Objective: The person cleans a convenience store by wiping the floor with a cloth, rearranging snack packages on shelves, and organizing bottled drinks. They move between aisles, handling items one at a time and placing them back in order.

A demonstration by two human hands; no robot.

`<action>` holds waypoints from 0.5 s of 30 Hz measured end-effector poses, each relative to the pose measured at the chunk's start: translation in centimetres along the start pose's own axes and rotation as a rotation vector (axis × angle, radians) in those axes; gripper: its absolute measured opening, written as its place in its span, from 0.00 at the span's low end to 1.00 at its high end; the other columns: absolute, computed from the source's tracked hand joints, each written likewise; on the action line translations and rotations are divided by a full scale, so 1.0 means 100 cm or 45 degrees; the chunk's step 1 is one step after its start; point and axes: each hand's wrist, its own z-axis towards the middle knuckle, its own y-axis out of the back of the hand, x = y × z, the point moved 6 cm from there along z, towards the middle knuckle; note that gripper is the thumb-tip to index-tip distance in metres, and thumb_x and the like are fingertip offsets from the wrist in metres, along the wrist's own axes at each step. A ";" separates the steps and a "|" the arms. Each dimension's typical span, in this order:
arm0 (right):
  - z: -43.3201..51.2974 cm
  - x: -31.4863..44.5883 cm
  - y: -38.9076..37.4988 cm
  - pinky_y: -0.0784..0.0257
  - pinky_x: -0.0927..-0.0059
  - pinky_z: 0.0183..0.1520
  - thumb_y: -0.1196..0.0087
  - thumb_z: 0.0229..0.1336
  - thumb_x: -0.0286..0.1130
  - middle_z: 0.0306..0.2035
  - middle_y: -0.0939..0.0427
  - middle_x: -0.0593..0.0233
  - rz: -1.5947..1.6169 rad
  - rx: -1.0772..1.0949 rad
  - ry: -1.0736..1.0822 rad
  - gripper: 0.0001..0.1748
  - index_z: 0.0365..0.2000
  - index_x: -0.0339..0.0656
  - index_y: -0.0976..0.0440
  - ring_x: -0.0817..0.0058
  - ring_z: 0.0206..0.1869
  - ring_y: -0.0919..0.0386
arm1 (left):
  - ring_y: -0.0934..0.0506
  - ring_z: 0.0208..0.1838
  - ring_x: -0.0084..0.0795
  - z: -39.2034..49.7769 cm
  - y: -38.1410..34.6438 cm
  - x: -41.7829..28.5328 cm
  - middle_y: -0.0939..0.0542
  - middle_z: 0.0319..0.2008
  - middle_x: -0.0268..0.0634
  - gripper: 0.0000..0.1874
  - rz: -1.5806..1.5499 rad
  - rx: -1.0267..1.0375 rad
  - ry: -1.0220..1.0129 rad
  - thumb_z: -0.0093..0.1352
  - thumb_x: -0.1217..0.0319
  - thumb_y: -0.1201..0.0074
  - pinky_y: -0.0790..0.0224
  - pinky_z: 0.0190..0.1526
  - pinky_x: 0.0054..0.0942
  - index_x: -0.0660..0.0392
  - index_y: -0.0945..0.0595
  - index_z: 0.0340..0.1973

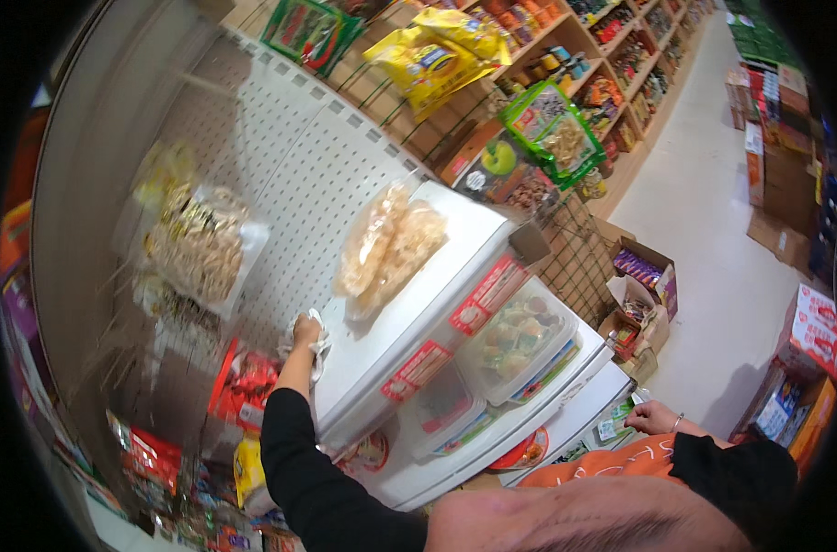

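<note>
My left hand (305,332) is closed around a crumpled white cloth (318,352), against the upper white metal shelf (353,355) near its back. Beside it on that shelf lie clear bags of pale, light-brown dried food (391,252). My right hand (652,417), with a bracelet at the wrist, is low on the right with its fingers curled. It is close to a green packet (614,419) by the lower shelf. Whether the fingers hold the packet cannot be told.
Pegboard (301,138) backs the shelf, with bagged dried food (201,241) and red packets (246,386) at the left. Lidded plastic tubs (522,338) stand on the shelf below. A wire rack (570,241) and open cartons (643,276) flank the aisle floor (687,159).
</note>
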 end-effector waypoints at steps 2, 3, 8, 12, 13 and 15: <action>-0.011 -0.001 0.009 0.30 0.76 0.29 0.43 0.55 0.38 0.19 0.24 0.71 0.016 -0.065 -0.105 0.12 0.28 0.39 0.22 0.83 0.23 0.28 | 0.21 0.39 0.39 -0.005 -0.008 -0.057 0.20 0.34 0.47 0.20 -0.274 0.263 -0.115 0.65 0.67 0.53 0.32 0.40 0.36 0.67 0.25 0.49; -0.015 -0.006 0.010 0.30 0.76 0.29 0.43 0.55 0.39 0.19 0.25 0.71 0.036 -0.055 -0.127 0.12 0.28 0.39 0.22 0.83 0.23 0.28 | 0.22 0.41 0.36 -0.009 -0.006 -0.066 0.20 0.35 0.45 0.20 -0.414 0.270 -0.207 0.65 0.68 0.54 0.32 0.42 0.33 0.66 0.25 0.50; -0.006 -0.020 0.004 0.31 0.78 0.29 0.45 0.57 0.39 0.21 0.24 0.71 0.063 0.067 -0.200 0.13 0.30 0.38 0.22 0.84 0.24 0.28 | 0.29 0.57 0.29 -0.084 0.046 -0.136 0.25 0.53 0.42 0.23 -0.673 0.453 -0.533 0.63 0.79 0.56 0.43 0.59 0.24 0.65 0.28 0.56; 0.024 0.000 -0.001 0.31 0.78 0.29 0.45 0.58 0.37 0.21 0.24 0.71 0.034 0.203 -0.089 0.12 0.31 0.38 0.22 0.84 0.24 0.29 | 0.30 0.59 0.32 -0.150 0.089 -0.143 0.25 0.54 0.41 0.21 -1.037 0.559 -0.569 0.62 0.81 0.54 0.44 0.61 0.27 0.62 0.23 0.52; 0.027 0.007 -0.004 0.31 0.78 0.29 0.45 0.58 0.37 0.21 0.24 0.71 0.010 0.236 -0.054 0.12 0.31 0.38 0.22 0.84 0.24 0.29 | 0.31 0.59 0.32 -0.169 0.104 -0.150 0.25 0.55 0.41 0.20 -1.025 0.570 -0.591 0.62 0.81 0.54 0.44 0.61 0.27 0.61 0.22 0.51; 0.036 0.028 -0.004 0.31 0.79 0.28 0.46 0.58 0.37 0.21 0.24 0.71 -0.040 0.276 0.028 0.12 0.32 0.38 0.22 0.85 0.24 0.28 | 0.30 0.58 0.31 -0.207 0.135 -0.168 0.24 0.53 0.40 0.18 -1.078 0.692 -0.563 0.62 0.81 0.53 0.43 0.60 0.27 0.61 0.21 0.48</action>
